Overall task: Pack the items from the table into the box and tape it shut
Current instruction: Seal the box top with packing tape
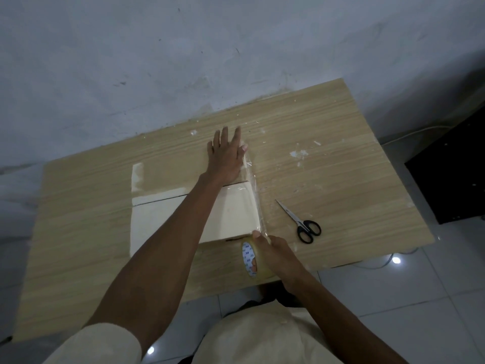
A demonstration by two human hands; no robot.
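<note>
Cardboard box (236, 214) under left hand (225, 156); right hand (282, 252) grips tape (249, 260).

a loose cream sleeve (105, 342) on the left arm; matching cream garment (262, 334) on the body.

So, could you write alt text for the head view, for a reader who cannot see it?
A person tapes a closed cream box on a wooden table: the left hand presses flat on its far end, the right hand grips a clear tape roll at the near edge. Black-handled scissors lie to the right.
</note>
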